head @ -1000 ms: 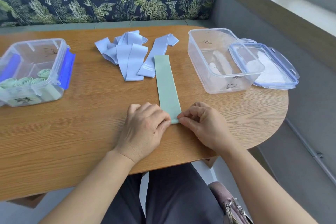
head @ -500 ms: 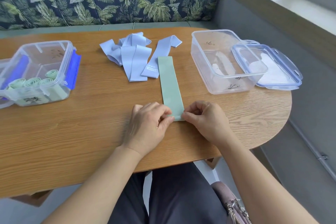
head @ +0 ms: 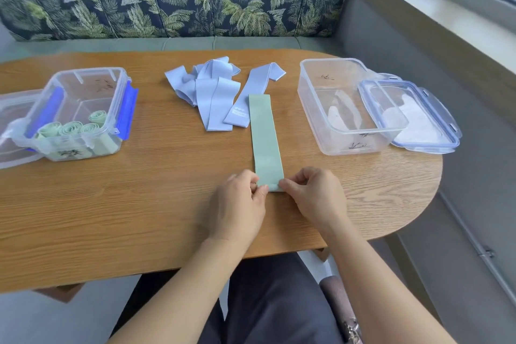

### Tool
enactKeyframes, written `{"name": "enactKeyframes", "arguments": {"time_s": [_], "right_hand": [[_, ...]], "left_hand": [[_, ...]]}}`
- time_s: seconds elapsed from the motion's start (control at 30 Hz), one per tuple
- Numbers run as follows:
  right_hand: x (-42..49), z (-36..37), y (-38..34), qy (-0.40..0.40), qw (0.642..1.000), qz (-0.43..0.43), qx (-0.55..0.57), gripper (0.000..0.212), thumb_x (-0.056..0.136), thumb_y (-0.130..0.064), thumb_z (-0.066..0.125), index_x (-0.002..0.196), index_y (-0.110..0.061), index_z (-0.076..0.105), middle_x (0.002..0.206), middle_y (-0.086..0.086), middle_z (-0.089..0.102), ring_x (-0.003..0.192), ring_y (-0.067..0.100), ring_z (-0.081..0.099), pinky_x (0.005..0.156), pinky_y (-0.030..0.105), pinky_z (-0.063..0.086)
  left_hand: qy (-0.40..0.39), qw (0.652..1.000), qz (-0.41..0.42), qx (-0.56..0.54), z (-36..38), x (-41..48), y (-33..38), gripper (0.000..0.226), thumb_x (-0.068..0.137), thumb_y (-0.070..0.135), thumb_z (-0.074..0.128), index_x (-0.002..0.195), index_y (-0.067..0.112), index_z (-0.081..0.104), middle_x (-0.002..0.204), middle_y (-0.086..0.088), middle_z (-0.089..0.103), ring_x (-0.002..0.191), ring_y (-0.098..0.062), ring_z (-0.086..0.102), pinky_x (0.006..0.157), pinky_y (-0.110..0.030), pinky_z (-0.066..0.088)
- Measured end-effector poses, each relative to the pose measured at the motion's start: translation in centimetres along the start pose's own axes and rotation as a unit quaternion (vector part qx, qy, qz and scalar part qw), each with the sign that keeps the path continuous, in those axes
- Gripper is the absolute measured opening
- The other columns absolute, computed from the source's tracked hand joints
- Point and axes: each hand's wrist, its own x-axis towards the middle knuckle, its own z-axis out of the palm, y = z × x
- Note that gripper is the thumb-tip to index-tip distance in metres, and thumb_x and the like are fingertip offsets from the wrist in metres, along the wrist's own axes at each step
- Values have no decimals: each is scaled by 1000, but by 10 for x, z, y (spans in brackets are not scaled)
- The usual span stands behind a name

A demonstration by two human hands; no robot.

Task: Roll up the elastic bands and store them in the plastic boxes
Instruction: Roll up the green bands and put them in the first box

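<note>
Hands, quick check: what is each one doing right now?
Left hand: fingers pinched on the near end of the green band.
Right hand: pinched on the same end, opposite corner.

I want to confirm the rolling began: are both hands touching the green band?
Touching. The head view shows left hand and right hand pinching the green band's near end.

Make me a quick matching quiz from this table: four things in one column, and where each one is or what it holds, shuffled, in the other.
1. green band
2. blue bands
3. left box
4. right box

A. holds rolled green bands
B. empty, its lid beside it
C. loose pile at the table's far side
D. flat, near end pinched by both hands

Pairs: 1-D, 2-C, 3-A, 4-B
</note>
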Motion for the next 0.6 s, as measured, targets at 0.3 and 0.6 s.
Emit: {"name": "enactKeyframes", "arguments": {"time_s": [0.3, 0.6], "right_hand": [[-3, 0, -14, -14, 998, 57, -34, 26, 87, -42, 60, 74, -20, 63, 77, -1, 68, 76, 22, 62, 65, 28, 41], [6, 4, -22, 7, 993, 74, -90, 33, 91, -42, 53, 75, -14, 63, 72, 0, 59, 70, 25, 53, 62, 28, 34]], "left_hand": [[-26, 990, -136, 1, -10, 20, 13, 19, 80, 37, 75, 79, 22, 64, 81, 7, 67, 81, -16, 63, 69, -30, 51], [-67, 985, -159, 12, -10, 37, 15, 24, 81, 42, 73, 78, 19, 69, 82, 3, 68, 80, -20, 64, 63, -27, 46]]}}
